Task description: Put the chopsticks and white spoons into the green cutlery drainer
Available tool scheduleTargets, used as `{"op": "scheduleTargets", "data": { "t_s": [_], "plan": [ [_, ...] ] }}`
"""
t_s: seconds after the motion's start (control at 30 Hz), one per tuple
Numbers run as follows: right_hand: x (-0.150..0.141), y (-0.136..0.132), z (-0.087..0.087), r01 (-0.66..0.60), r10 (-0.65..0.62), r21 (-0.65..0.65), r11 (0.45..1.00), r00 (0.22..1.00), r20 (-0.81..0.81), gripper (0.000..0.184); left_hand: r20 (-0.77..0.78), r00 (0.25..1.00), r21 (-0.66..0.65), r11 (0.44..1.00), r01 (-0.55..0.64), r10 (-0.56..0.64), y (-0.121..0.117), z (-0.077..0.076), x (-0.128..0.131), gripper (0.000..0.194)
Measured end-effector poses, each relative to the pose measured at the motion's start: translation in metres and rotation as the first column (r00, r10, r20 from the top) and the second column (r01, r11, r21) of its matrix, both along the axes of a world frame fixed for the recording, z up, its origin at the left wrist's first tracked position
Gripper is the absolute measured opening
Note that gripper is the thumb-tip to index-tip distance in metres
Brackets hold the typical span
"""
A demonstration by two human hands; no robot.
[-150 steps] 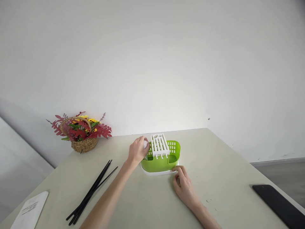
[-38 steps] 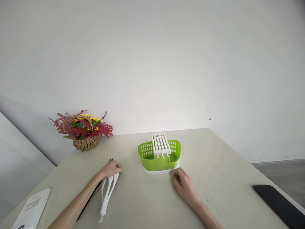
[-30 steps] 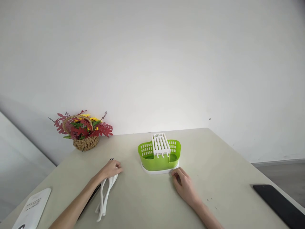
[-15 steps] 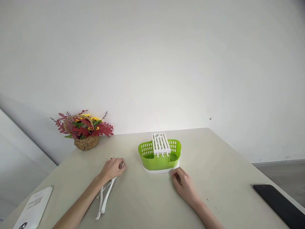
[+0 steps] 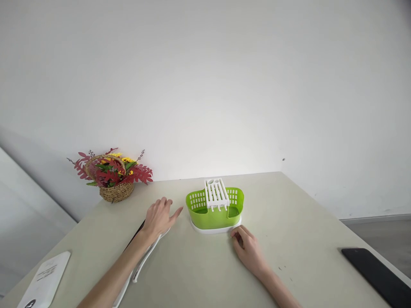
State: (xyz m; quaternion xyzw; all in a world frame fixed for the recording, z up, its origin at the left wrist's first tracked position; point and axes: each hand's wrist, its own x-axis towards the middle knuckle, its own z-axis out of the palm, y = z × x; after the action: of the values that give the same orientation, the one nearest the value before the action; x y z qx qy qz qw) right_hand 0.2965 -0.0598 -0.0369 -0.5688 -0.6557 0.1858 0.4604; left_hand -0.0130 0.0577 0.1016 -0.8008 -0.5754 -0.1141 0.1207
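Observation:
My left hand [image 5: 159, 218] is open, its fingers spread and the thumb pointing right. It hovers over or rests on what looks like white-armed glasses [image 5: 146, 260]; the hand and forearm hide most of them, so contact cannot be told. To its right stands a bright green plastic basket [image 5: 208, 220] on a white base tray [image 5: 212, 231]. Across the basket's middle lies a white slotted rack [image 5: 217, 193] with small hooks at its front. My right hand [image 5: 248, 248] lies on the table with fingers curled, its fingertips at the tray's front right edge. Nothing shows in it.
A wicker basket of artificial flowers [image 5: 116, 192] stands at the back left by the wall. At the front left lies a white flat case with print [image 5: 46, 278]. A black phone [image 5: 375, 271] rests near the table's right edge.
My left hand has opened from a closed grip, moved slightly up and right, and let go of the white-armed glasses, which lie turned differently. My right hand and the green basket have stayed put.

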Motion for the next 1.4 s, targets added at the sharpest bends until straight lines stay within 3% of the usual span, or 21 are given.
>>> {"op": "scheduleTargets", "data": {
  "t_s": [0.13,0.23,0.37,0.47,0.57,0.67,0.87,1.1,1.23,1.4],
  "plan": [
    [0.0,0.0,-0.001,0.0,0.0,0.008,1.0,1.0,-0.004,0.012,0.257,0.927,0.264,0.942,0.206,-0.274,-0.02,0.037,0.055,0.036],
    [0.0,0.0,-0.001,-0.002,0.002,0.01,1.0,1.0,-0.01,0.012,0.288,0.841,0.366,0.864,0.345,-0.458,-0.043,0.049,0.105,0.035],
    [0.001,0.002,-0.001,0.0,0.0,0.016,1.0,1.0,-0.018,0.013,0.194,0.836,0.327,0.837,0.438,-0.514,-0.062,0.034,0.158,0.054],
    [0.001,0.002,-0.001,0.003,-0.003,0.018,1.0,1.0,-0.019,0.012,0.136,0.865,0.32,0.848,0.423,-0.483,-0.056,0.019,0.173,0.052],
    [0.002,0.001,-0.002,0.004,-0.004,0.009,1.0,1.0,-0.017,0.012,0.094,0.867,0.322,0.839,0.439,-0.49,-0.037,0.016,0.166,0.045],
    [0.002,0.0,-0.003,0.006,-0.006,-0.006,1.0,1.0,-0.015,0.014,0.089,0.863,0.323,0.834,0.448,-0.498,-0.013,0.024,0.143,0.043],
    [0.001,-0.001,-0.001,0.012,-0.012,-0.038,0.999,1.0,0.0,0.015,0.118,0.92,0.294,0.898,0.327,-0.374,0.035,0.044,0.066,0.047],
    [0.002,-0.002,0.0,0.002,-0.001,-0.089,0.996,1.0,0.006,0.014,0.075,0.967,0.358,0.911,0.203,-0.245,0.058,0.04,-0.015,0.05],
    [0.004,-0.002,-0.001,-0.009,0.01,-0.102,0.995,1.0,0.007,0.014,0.061,0.968,0.374,0.905,0.204,-0.243,0.053,0.041,-0.026,0.049],
    [0.004,-0.001,-0.003,-0.011,0.012,-0.091,0.996,1.0,0.013,0.014,0.115,0.936,0.474,0.846,0.244,-0.334,0.018,0.027,0.006,0.046]
  ]
}}
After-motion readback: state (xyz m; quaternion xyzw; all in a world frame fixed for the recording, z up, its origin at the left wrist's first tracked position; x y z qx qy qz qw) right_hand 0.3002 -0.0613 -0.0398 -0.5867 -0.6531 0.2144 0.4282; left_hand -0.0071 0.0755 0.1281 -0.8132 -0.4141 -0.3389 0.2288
